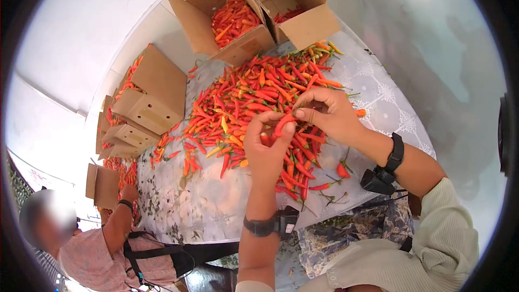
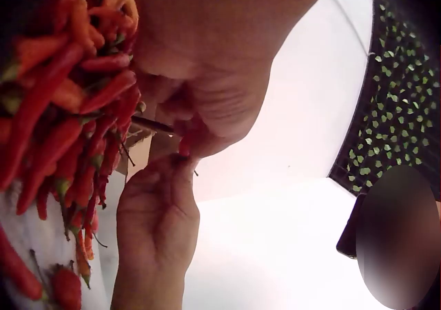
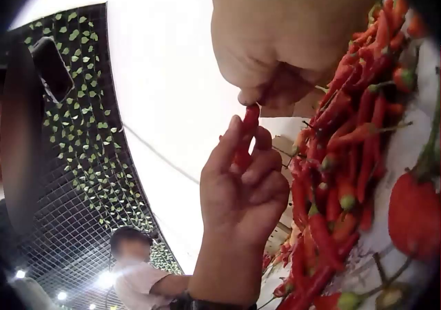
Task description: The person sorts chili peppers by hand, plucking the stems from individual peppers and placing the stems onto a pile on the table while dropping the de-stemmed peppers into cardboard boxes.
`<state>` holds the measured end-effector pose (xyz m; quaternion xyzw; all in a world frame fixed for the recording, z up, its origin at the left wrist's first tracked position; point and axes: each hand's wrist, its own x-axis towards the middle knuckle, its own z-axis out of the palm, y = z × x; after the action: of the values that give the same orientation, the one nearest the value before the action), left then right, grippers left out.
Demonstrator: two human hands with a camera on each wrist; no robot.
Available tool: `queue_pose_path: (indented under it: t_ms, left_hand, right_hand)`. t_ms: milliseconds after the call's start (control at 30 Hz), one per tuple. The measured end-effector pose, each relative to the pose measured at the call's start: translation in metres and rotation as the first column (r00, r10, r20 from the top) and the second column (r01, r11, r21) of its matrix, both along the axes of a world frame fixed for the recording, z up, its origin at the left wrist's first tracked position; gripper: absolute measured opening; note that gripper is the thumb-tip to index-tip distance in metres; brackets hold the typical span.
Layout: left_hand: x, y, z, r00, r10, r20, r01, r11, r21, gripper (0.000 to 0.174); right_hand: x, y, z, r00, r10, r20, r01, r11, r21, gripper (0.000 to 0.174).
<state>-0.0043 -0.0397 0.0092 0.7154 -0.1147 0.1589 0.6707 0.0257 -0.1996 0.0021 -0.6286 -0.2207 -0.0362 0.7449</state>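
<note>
My left hand (image 1: 263, 146) grips a red chili pepper (image 1: 281, 124) between thumb and curled fingers, over the near side of a large chili pile (image 1: 254, 94). Thumb and forefinger of my right hand (image 1: 334, 114) pinch the stem end of that same pepper, so the two hands almost meet. The right wrist view shows the pepper (image 3: 250, 119) slanting up from the left hand to the right fingertips. Its stem is mostly hidden by those fingertips. Red and orange chilies lie directly beneath both hands, a few yellow ones among them.
Two open cardboard boxes (image 1: 232, 46) with chilies stand at the table's back. More filled boxes (image 1: 154, 89) line the left side. Another person (image 1: 116, 249) works at the left end. Loose stems (image 1: 334, 199) and bits of leaf lie on the white patterned tablecloth (image 1: 216, 205).
</note>
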Motion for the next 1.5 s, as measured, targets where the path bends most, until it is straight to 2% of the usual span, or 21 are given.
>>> queue_pose_path:
  t_ms: [67, 167, 267, 367, 467, 567, 667, 767, 867, 967, 1167, 1267, 1367, 1467, 1500]
  left_hand:
    - [0.001, 0.007, -0.003, 0.988, -0.064, -0.141, 0.038, 0.984, -0.175, 0.023]
    - [0.002, 0.009, -0.003, 0.964, -0.209, -0.165, 0.156, 0.945, -0.288, 0.027]
    - [0.003, 0.012, 0.003, 0.892, -0.431, -0.135, 0.307, 0.798, -0.518, 0.03]
    - [0.004, 0.02, 0.004, 0.845, -0.506, -0.172, 0.337, 0.754, -0.563, 0.025]
    - [0.0, 0.006, -0.001, 0.963, -0.208, -0.169, 0.175, 0.966, -0.192, 0.023]
    - [0.0, 0.005, -0.004, 0.964, -0.224, -0.142, 0.189, 0.956, -0.226, 0.021]
    - [0.001, 0.007, -0.007, 0.986, -0.152, -0.061, 0.143, 0.981, -0.133, 0.022]
    - [0.003, 0.005, -0.009, 0.991, -0.125, 0.049, 0.128, 0.99, -0.057, 0.022]
    - [0.003, 0.008, -0.01, 0.991, -0.127, 0.04, 0.129, 0.991, -0.046, 0.023]
    - [0.004, 0.01, -0.011, 0.985, -0.168, 0.023, 0.169, 0.984, -0.047, 0.022]
    - [-0.002, 0.008, -0.002, 0.965, -0.256, -0.064, 0.243, 0.957, -0.161, 0.021]
    - [0.0, 0.009, -0.007, 0.961, -0.273, -0.046, 0.263, 0.951, -0.165, 0.021]
    - [-0.002, 0.009, -0.001, 0.956, -0.281, -0.08, 0.266, 0.951, -0.157, 0.021]
    - [-0.002, 0.01, -0.001, 0.947, -0.301, -0.108, 0.278, 0.942, -0.187, 0.021]
    - [-0.003, 0.01, 0.0, 0.943, -0.306, -0.13, 0.274, 0.937, -0.216, 0.02]
  right_hand:
    - [-0.004, 0.0, 0.004, 0.998, -0.032, 0.047, 0.034, 0.999, -0.039, 0.011]
    - [-0.005, 0.002, 0.001, 0.979, -0.111, 0.17, 0.126, 0.988, -0.085, 0.008]
    - [-0.002, 0.0, -0.002, 0.902, -0.197, 0.385, 0.268, 0.954, -0.138, 0.008]
    - [-0.002, -0.002, 0.001, 0.856, -0.195, 0.479, 0.297, 0.943, -0.148, 0.008]
    - [-0.005, 0.002, 0.0, 0.826, -0.18, 0.534, 0.281, 0.953, -0.113, 0.007]
    - [-0.011, 0.002, 0.003, 0.895, -0.157, 0.418, 0.231, 0.964, -0.133, 0.007]
    - [-0.011, 0.0, 0.005, 0.923, -0.126, 0.363, 0.197, 0.966, -0.167, 0.008]
    - [-0.007, 0.001, 0.001, 0.87, -0.121, 0.478, 0.225, 0.96, -0.166, 0.009]
    - [-0.008, -0.002, 0.002, 0.943, -0.058, 0.327, 0.127, 0.973, -0.194, 0.012]
    - [-0.001, 0.0, -0.008, 0.98, 0.045, 0.195, -0.04, 0.999, -0.032, 0.015]
    - [0.001, -0.005, -0.006, 0.969, 0.248, 0.013, -0.249, 0.966, 0.068, 0.012]
    - [0.001, -0.007, -0.004, 0.954, 0.298, -0.021, -0.294, 0.95, 0.105, 0.012]
    - [0.001, -0.009, 0.0, 0.908, 0.39, -0.151, -0.356, 0.91, 0.212, 0.012]
    - [0.003, -0.008, -0.002, 0.895, 0.419, -0.152, -0.379, 0.895, 0.237, 0.014]
    - [0.002, -0.008, 0.0, 0.909, 0.377, -0.176, -0.336, 0.915, 0.224, 0.014]
